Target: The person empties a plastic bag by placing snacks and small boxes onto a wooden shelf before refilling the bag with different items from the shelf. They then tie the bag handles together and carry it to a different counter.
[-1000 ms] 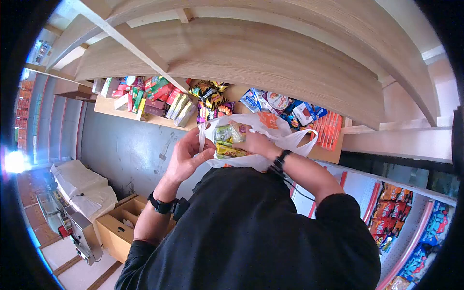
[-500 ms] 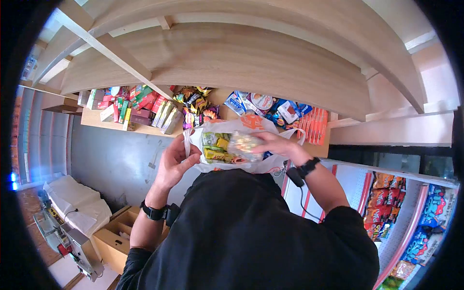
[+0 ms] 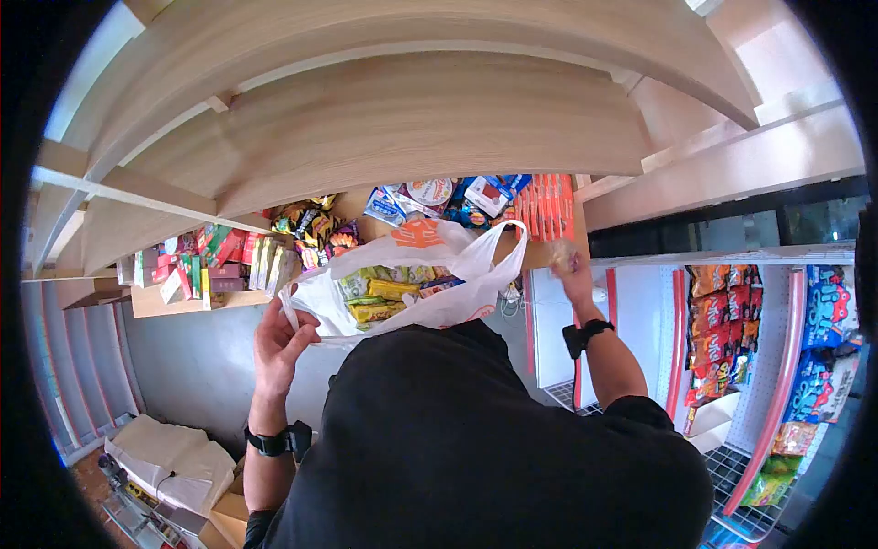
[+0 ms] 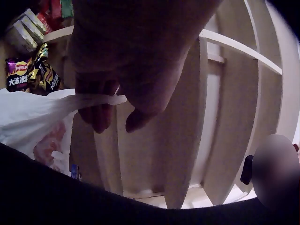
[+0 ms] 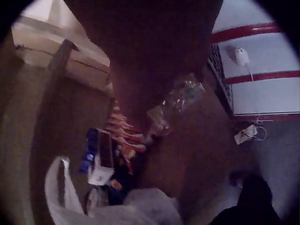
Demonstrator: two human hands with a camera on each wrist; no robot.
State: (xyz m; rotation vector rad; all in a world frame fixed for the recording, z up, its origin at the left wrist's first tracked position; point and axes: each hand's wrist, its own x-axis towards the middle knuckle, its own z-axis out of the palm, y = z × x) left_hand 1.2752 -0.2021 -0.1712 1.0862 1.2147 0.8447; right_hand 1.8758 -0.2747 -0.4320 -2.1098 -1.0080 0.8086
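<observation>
My left hand (image 3: pixel 282 328) grips one handle of a white plastic bag (image 3: pixel 416 242) in front of my chest. In the left wrist view the fingers (image 4: pixel 96 112) curl round the thin handle (image 4: pixel 101 99). The bag hangs open with yellow and green snack packs (image 3: pixel 389 293) inside. Its other handle (image 3: pixel 503 240) stands loose. My right hand (image 3: pixel 571 265) is out to the right of the bag, beside the shelf's end, and holds a small clear snack packet (image 5: pixel 182 95). That packet is blurred in the head view.
A wooden shelf (image 3: pixel 183 302) behind the bag carries boxed sweets (image 3: pixel 206 261), crisp bags (image 3: pixel 311 224), blue packs (image 3: pixel 476 197) and red packs (image 3: pixel 549 206). A white rack (image 3: pixel 722 320) of crisp bags stands on the right. Cardboard boxes (image 3: pixel 224 517) sit low on the left.
My right hand has lifted the clear packet from the bag's mouth and swung it away to the right. The left hand kept the handle and sank a little. The head view turned right.
</observation>
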